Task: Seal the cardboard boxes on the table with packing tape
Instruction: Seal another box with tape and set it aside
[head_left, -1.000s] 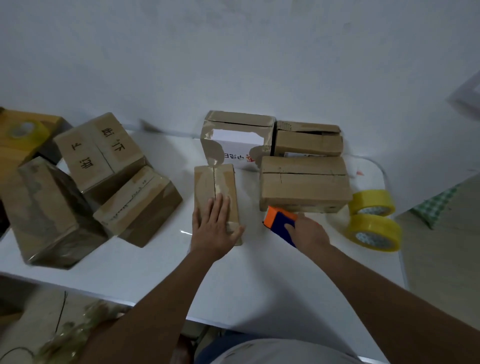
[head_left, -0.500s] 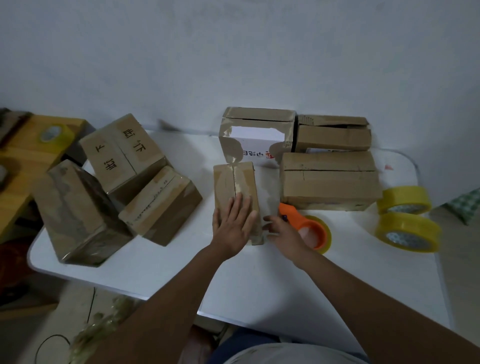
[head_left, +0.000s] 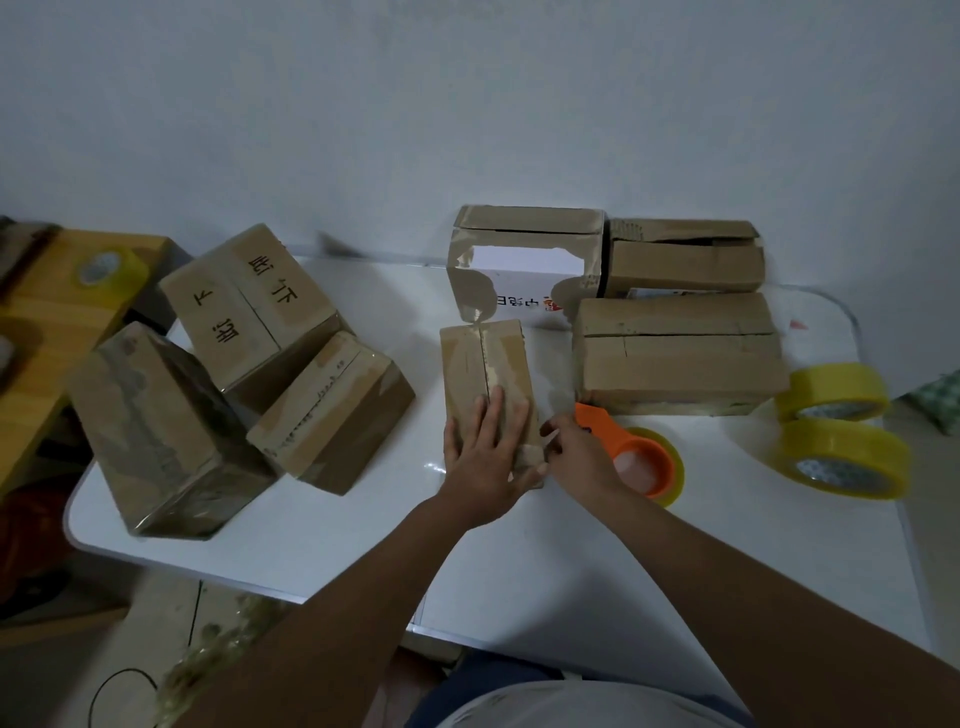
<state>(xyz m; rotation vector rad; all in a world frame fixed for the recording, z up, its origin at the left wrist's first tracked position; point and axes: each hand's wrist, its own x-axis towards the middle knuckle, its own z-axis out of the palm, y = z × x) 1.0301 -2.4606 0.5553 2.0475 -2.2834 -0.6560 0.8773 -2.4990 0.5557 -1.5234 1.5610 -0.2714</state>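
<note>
A small narrow cardboard box (head_left: 485, 358) lies mid-table with a seam running along its top. My left hand (head_left: 485, 452) presses flat on its near end, fingers straight. My right hand (head_left: 576, 452) is at the box's near right side, its fingertips against the cardboard. I cannot make out any tape between them. An orange tape dispenser (head_left: 644, 457) holding a yellow roll lies on the table just right of that hand, not held.
On the white table (head_left: 519, 545), a long box (head_left: 675, 353) and two boxes (head_left: 524, 260) (head_left: 680, 260) stand behind. Three boxes (head_left: 249, 301) (head_left: 332, 410) (head_left: 150, 431) crowd the left. Two yellow tape rolls (head_left: 831, 389) (head_left: 841, 457) sit at the right edge. Another roll (head_left: 106, 267) rests on a wooden bench.
My right hand has let go of the dispenser, which now lies on the table, and has moved left to the box's side. My left hand has stayed pressed on the box.
</note>
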